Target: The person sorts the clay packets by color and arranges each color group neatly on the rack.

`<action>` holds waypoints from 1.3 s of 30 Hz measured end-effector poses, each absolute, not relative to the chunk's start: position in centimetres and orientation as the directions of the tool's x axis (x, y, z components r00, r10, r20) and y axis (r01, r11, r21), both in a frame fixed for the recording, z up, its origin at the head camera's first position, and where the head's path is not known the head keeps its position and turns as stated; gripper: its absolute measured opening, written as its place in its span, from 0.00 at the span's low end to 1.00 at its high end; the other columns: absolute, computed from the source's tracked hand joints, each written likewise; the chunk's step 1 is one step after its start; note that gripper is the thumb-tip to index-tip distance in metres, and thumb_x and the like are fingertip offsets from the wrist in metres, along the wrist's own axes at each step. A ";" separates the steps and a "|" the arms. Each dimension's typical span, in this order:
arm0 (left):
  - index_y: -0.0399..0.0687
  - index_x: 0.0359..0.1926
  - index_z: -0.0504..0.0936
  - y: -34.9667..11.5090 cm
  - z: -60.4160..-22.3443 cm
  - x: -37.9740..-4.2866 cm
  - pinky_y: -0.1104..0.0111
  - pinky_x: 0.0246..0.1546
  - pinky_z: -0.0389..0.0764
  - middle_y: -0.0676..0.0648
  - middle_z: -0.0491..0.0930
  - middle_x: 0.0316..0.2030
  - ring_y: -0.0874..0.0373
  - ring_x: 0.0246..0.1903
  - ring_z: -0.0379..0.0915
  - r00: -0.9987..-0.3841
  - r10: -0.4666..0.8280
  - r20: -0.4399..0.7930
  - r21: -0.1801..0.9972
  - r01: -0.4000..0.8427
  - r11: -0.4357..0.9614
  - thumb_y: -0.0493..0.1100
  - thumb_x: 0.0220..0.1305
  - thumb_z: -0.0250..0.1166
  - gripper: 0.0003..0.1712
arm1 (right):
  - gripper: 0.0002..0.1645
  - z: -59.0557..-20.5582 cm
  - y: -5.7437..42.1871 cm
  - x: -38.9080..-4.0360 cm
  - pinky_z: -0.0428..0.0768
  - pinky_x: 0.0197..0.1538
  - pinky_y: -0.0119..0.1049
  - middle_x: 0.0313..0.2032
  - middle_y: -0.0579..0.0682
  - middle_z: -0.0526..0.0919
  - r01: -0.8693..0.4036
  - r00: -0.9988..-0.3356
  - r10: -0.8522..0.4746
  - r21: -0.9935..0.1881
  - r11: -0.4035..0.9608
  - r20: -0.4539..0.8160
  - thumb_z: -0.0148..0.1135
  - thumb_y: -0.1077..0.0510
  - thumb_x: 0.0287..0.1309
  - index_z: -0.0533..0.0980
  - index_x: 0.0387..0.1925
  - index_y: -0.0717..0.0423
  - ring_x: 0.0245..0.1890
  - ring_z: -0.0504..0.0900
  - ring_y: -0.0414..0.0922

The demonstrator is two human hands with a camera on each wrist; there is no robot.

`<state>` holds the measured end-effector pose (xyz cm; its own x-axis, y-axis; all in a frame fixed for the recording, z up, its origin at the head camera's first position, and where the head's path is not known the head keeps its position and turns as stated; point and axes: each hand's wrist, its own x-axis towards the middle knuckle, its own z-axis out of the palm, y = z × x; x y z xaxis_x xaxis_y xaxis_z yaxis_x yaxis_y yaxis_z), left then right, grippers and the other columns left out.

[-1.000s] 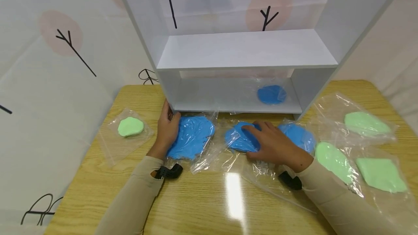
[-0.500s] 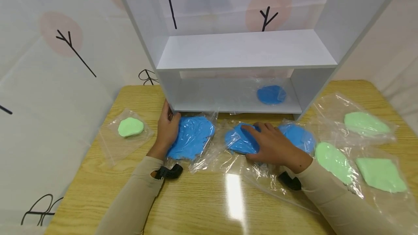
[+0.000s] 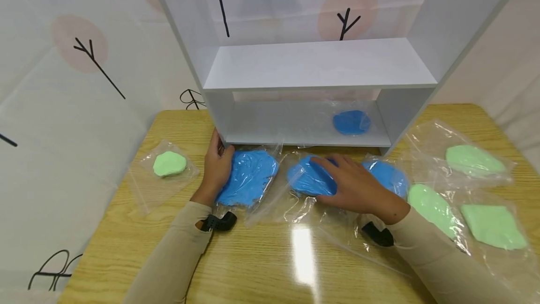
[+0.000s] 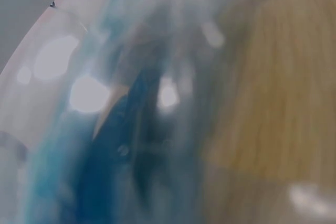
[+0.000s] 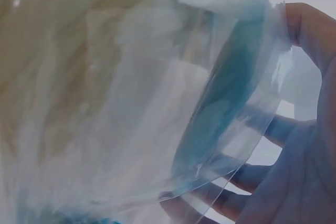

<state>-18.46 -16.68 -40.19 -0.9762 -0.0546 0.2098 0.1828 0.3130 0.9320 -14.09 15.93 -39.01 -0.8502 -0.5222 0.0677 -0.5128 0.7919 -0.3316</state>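
Observation:
My left hand [image 3: 216,168] grips the left side of a clear bag of blue clay [image 3: 248,177], just below the lower left corner of the grey shelf unit [image 3: 320,64]. Its thumb lies along the near side, and its other fingers are mostly hidden. The left wrist view is blurred, with blue clay [image 4: 97,177] close to the camera. To the right, my right hand [image 3: 356,184] holds a second bag of blue clay [image 3: 310,177] between thumb and fingers. In the right wrist view, the fingers show through the clear plastic, beside a bluish slab of clay [image 5: 223,93].
A third blue clay bag [image 3: 386,177] lies under the right wrist's far side. One blue piece [image 3: 352,122] sits on the lower shelf. Bagged green clay [image 3: 491,225] lies at the right, several bags together, and another green piece [image 3: 169,163] at the left of the wooden table [image 3: 253,266].
My right hand tilts and shifts its blue clay bag slightly up and to the left, and the loose plastic below it moves. The left hand stays where it was.

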 end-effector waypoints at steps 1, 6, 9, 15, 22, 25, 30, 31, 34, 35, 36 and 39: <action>0.53 0.80 0.48 -16.7 -40.1 -18.4 0.54 0.75 0.58 0.43 0.56 0.77 0.49 0.76 0.53 -0.976 -0.054 0.213 0.932 0.186 0.312 0.32 0.73 0.50 0.39 | 0.54 -38.9 15.9 -14.1 0.70 0.62 0.68 0.65 0.61 0.71 -0.512 -0.851 -0.520 -0.328 0.794 0.070 0.74 0.39 0.49 0.62 0.74 0.45 0.65 0.70 0.65; 0.51 0.80 0.49 -16.7 -40.0 -18.3 0.52 0.75 0.59 0.40 0.56 0.76 0.47 0.75 0.53 -0.971 -0.052 0.233 0.926 0.205 0.316 0.32 0.73 0.50 0.39 | 0.53 -38.3 15.9 -14.0 0.71 0.62 0.67 0.65 0.60 0.70 -0.512 -0.853 -0.516 -0.311 0.801 0.077 0.74 0.38 0.48 0.63 0.74 0.45 0.65 0.70 0.63; 0.51 0.80 0.49 -16.7 -39.8 -18.2 0.53 0.75 0.60 0.40 0.57 0.76 0.47 0.75 0.54 -0.971 -0.053 0.233 0.925 0.204 0.319 0.32 0.73 0.50 0.39 | 0.52 -37.9 15.9 -13.8 0.73 0.60 0.67 0.65 0.60 0.71 -0.522 -0.850 -0.518 -0.288 0.803 0.096 0.74 0.38 0.48 0.64 0.73 0.44 0.64 0.70 0.62; 0.52 0.80 0.48 -16.7 -39.5 -18.1 0.53 0.75 0.59 0.42 0.56 0.77 0.48 0.76 0.53 -0.973 -0.056 0.224 0.925 0.194 0.328 0.33 0.73 0.49 0.39 | 0.50 -36.9 15.9 -13.5 0.74 0.57 0.66 0.64 0.60 0.71 -0.542 -0.840 -0.521 -0.257 0.800 0.148 0.74 0.41 0.48 0.65 0.72 0.45 0.64 0.70 0.61; 0.51 0.80 0.48 -16.7 -39.3 -18.0 0.52 0.75 0.59 0.42 0.55 0.77 0.48 0.76 0.53 -0.975 -0.054 0.216 0.924 0.187 0.334 0.33 0.73 0.49 0.39 | 0.50 -36.1 16.1 -13.2 0.72 0.60 0.67 0.66 0.60 0.69 -0.540 -0.841 -0.514 -0.263 0.799 0.168 0.74 0.42 0.47 0.65 0.72 0.46 0.66 0.67 0.61; 0.51 0.80 0.48 -16.7 -39.4 -18.0 0.53 0.75 0.59 0.42 0.55 0.77 0.48 0.76 0.53 -0.976 -0.051 0.211 0.924 0.182 0.337 0.33 0.73 0.50 0.39 | 0.51 -35.9 16.3 -13.1 0.72 0.59 0.67 0.66 0.60 0.69 -0.540 -0.841 -0.510 -0.258 0.801 0.180 0.74 0.42 0.46 0.66 0.72 0.45 0.66 0.67 0.61; 0.51 0.80 0.47 -16.8 -39.6 -18.0 0.53 0.75 0.58 0.42 0.54 0.77 0.48 0.76 0.52 -0.977 -0.054 0.208 0.921 0.177 0.348 0.33 0.73 0.50 0.39 | 0.50 -35.5 16.6 -13.0 0.75 0.57 0.64 0.64 0.60 0.70 -0.546 -0.837 -0.506 -0.248 0.800 0.210 0.74 0.42 0.46 0.66 0.71 0.45 0.65 0.68 0.61; 0.51 0.80 0.47 -16.8 -39.7 -18.0 0.53 0.75 0.58 0.43 0.54 0.77 0.48 0.76 0.52 -0.978 -0.055 0.203 0.922 0.172 0.347 0.33 0.73 0.50 0.39 | 0.50 -35.4 16.6 -12.9 0.75 0.57 0.63 0.64 0.60 0.71 -0.545 -0.837 -0.504 -0.248 0.801 0.214 0.74 0.42 0.46 0.67 0.71 0.45 0.65 0.68 0.61; 0.53 0.80 0.47 -16.7 -39.8 -18.0 0.54 0.76 0.57 0.44 0.53 0.78 0.49 0.76 0.51 -0.981 -0.054 0.187 0.927 0.158 0.341 0.33 0.73 0.50 0.40 | 0.49 -35.3 16.8 -12.7 0.75 0.57 0.63 0.63 0.61 0.71 -0.545 -0.836 -0.497 -0.247 0.801 0.235 0.74 0.44 0.46 0.68 0.71 0.46 0.64 0.68 0.61; 0.53 0.80 0.47 -16.6 -39.8 -18.0 0.54 0.76 0.57 0.44 0.53 0.78 0.49 0.77 0.51 -0.981 -0.054 0.185 0.928 0.156 0.340 0.33 0.73 0.50 0.40 | 0.49 -35.2 16.8 -12.6 0.75 0.56 0.63 0.63 0.61 0.71 -0.545 -0.836 -0.493 -0.246 0.802 0.242 0.74 0.44 0.46 0.68 0.71 0.46 0.64 0.68 0.61; 0.53 0.80 0.47 -16.6 -39.8 -18.0 0.53 0.76 0.57 0.44 0.53 0.78 0.48 0.76 0.51 -0.982 -0.055 0.182 0.928 0.153 0.340 0.33 0.73 0.50 0.40 | 0.48 -35.1 16.8 -12.6 0.76 0.56 0.63 0.63 0.62 0.71 -0.543 -0.836 -0.490 -0.245 0.803 0.246 0.74 0.44 0.46 0.68 0.71 0.46 0.64 0.68 0.62; 0.53 0.80 0.47 -16.6 -39.8 -18.0 0.53 0.76 0.57 0.44 0.53 0.78 0.48 0.76 0.51 -0.981 -0.052 0.187 0.925 0.158 0.345 0.33 0.73 0.50 0.40 | 0.47 -35.0 16.9 -12.6 0.77 0.53 0.63 0.63 0.62 0.71 -0.540 -0.835 -0.478 -0.238 0.807 0.274 0.73 0.44 0.47 0.68 0.70 0.47 0.63 0.68 0.63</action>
<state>-18.00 -16.57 -39.83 -0.9809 -0.0524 0.1874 0.1583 0.3451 0.9251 -12.57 16.95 -34.98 -0.8348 -0.4778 0.2735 -0.5401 0.8071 -0.2384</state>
